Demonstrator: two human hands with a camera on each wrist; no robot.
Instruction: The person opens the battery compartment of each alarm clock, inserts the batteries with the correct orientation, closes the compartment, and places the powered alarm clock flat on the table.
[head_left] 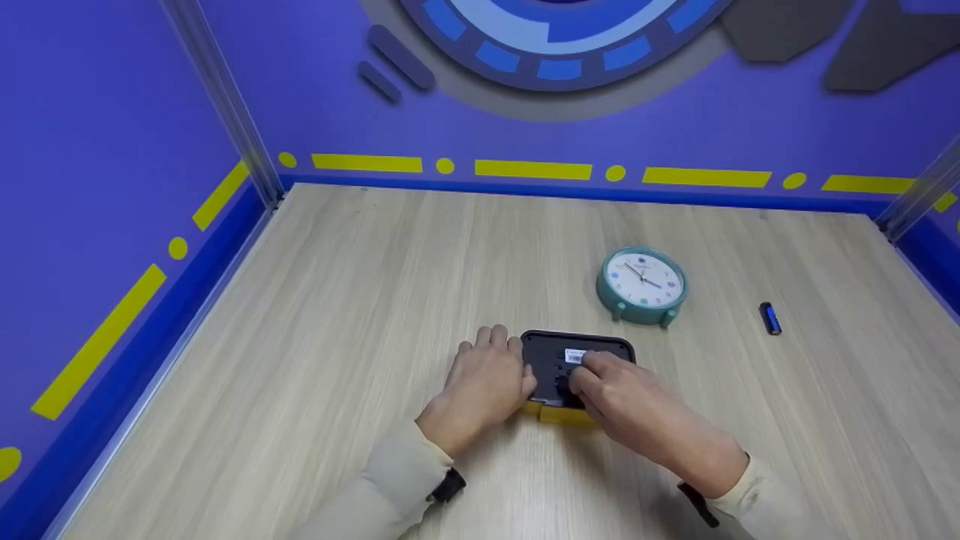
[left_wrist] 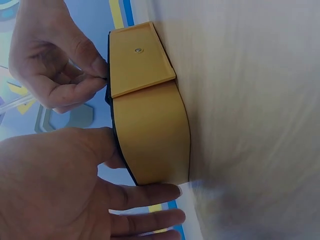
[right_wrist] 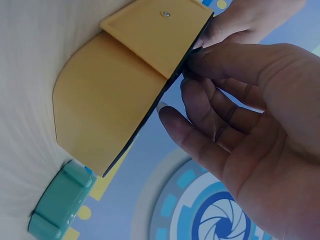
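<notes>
A yellow box-shaped device (head_left: 566, 415) lies on the table with its black back panel (head_left: 544, 360) facing up and a white barcode label on it. My left hand (head_left: 487, 379) grips its left end, thumb over the black panel and index finger against the yellow side (left_wrist: 150, 135). Over the panel, my right hand (head_left: 619, 394) pinches a small dark piece (right_wrist: 197, 50) between thumb and fingertips. That piece is mostly hidden by the fingers, and I cannot tell what it is. Beside the right fingertips a dark recess (head_left: 562, 383) shows in the panel.
Behind the device lies a round teal clock (head_left: 643, 281), its white face up. A black and blue battery (head_left: 770, 319) lies farther right. Blue panels with yellow marks (head_left: 532, 169) wall in the wooden table (head_left: 360, 300) at the back and sides.
</notes>
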